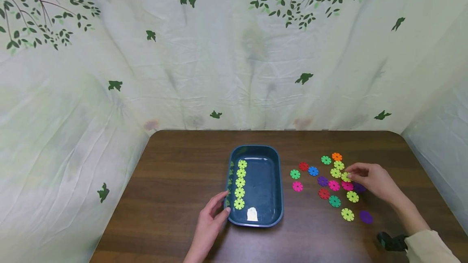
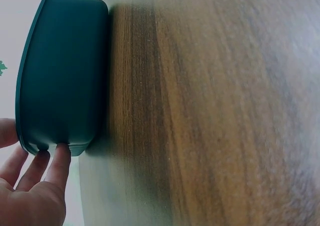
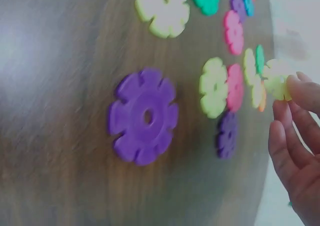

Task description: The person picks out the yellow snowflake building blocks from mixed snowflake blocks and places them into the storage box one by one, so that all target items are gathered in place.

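My right hand (image 1: 376,182) pinches a yellow-green notched plastic disc (image 3: 278,80) between thumb and fingers, above the scattered discs. My left hand (image 1: 209,224) holds the near left corner of a dark blue tray (image 1: 280,198), thumb at the rim and fingers against the outer wall. Inside the tray, several yellow-green discs (image 1: 239,182) lie in a column along the left side. More yellow-green discs (image 1: 347,214) lie to the right of the tray, close to my right hand. In the right wrist view a purple disc (image 3: 145,117) lies nearest the camera.
On the brown wooden table (image 1: 175,173), pink (image 1: 297,186), red (image 1: 323,193), green (image 1: 334,201), blue (image 1: 313,171) and orange discs (image 1: 336,156) are spread about. A small black object (image 1: 391,242) is by the right sleeve. A leaf-print cloth (image 1: 234,52) hangs behind the table.
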